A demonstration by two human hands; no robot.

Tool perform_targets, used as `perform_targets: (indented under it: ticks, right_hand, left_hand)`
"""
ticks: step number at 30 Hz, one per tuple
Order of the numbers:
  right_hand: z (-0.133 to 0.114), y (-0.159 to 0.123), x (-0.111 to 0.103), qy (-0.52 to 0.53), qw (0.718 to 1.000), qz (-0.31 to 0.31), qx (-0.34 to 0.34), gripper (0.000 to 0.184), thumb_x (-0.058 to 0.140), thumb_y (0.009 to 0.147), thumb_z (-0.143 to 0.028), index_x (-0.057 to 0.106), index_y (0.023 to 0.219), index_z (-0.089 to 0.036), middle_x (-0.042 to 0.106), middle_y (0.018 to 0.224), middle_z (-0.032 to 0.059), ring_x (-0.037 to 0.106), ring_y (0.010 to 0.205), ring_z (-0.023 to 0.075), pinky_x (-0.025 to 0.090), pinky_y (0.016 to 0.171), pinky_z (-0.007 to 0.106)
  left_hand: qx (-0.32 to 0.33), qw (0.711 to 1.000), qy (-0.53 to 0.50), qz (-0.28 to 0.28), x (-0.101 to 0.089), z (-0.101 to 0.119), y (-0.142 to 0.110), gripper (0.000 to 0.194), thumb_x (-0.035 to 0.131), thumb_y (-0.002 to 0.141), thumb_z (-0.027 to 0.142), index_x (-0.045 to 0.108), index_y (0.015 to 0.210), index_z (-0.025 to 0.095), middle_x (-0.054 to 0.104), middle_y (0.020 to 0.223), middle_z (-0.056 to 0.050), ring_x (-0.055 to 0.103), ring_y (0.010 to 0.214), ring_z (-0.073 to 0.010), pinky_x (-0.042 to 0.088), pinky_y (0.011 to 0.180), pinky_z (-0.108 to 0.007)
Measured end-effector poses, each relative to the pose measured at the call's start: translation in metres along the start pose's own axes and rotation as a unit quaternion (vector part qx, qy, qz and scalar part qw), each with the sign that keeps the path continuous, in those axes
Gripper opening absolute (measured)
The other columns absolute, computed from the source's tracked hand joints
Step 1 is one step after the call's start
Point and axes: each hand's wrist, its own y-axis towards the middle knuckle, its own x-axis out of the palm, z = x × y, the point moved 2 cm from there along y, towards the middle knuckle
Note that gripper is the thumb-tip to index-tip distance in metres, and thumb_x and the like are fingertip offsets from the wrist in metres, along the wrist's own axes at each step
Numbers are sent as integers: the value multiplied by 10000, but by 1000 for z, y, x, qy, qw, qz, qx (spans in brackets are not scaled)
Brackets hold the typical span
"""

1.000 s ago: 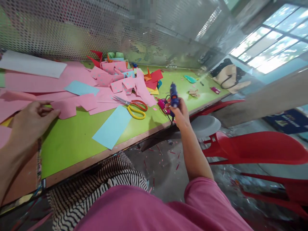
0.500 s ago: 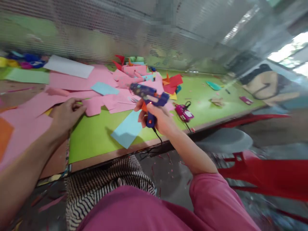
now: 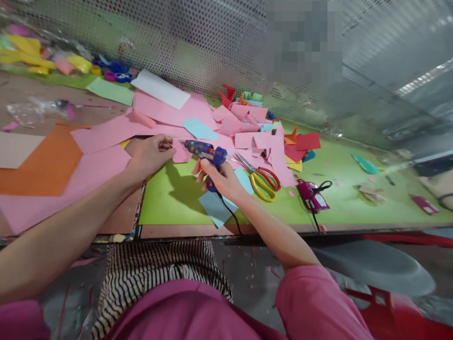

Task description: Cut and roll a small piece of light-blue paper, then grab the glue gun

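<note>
My right hand is wrapped round the handle of a blue hot glue gun, its nozzle pointing left. A black cord hangs from the grip. Between the nozzle and my left hand is a small pink paper piece, pinched in my left fingers. The nozzle tip is at or just above that piece; whether it touches I cannot tell. Under the gun, a light blue paper lies on the green tabletop. Scissors with one yellow and one red handle lie right of the gun.
Pink sheets and folded pink pieces cover the back of the table. An orange sheet lies at left. A purple-pink device with a black cord sits at right. A grey stool stands beyond the front edge.
The glue gun has come left and level, its nozzle now beside the pink piece in my left hand. The view has shifted left, and the scissors now show clearly.
</note>
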Motion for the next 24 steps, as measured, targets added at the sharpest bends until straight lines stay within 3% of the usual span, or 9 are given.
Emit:
perform_targets:
  ticks: [5,10,14,18,24]
  right_hand:
    - [7,1,2,-89,996,19,7,662,552,828,-816,664,817,-163,636,634,3,614,516,98,477,479,222]
    - [7,4,0,-112,993,40,8,683,540,808,-846,641,767,-172,622,584,-4,597,474,99,455,470,235]
    - [8,5,0,-91,995,40,1,652,541,823,-832,631,760,-189,601,581,-10,599,502,108,475,489,253]
    - [-1,3,-4,-64,994,78,-51,590,578,823,-804,605,790,-216,570,598,-33,565,502,102,482,499,271]
    - [-13,0,-13,-29,992,101,-63,480,735,763,-687,599,898,-247,618,846,-13,580,655,108,539,593,283]
  left_hand:
    - [-10,1000,-2,2,0,7,-1,233,662,751,264,718,969,206,779,964,-49,709,875,-210,533,818,-333]
    - [-12,1000,-24,4,1,6,-2,232,670,756,264,723,975,206,781,964,-38,704,867,-196,538,801,-317]
    - [-21,999,-28,2,1,9,-3,235,670,764,235,731,989,203,779,975,-36,703,857,-190,543,798,-312]
    - [-28,1000,-9,9,-1,10,-2,232,667,764,214,733,986,203,776,975,-37,700,877,-201,546,837,-327]
    - [-21,1000,1,16,-1,7,0,260,661,747,214,728,998,199,775,999,-38,695,884,-210,544,858,-342]
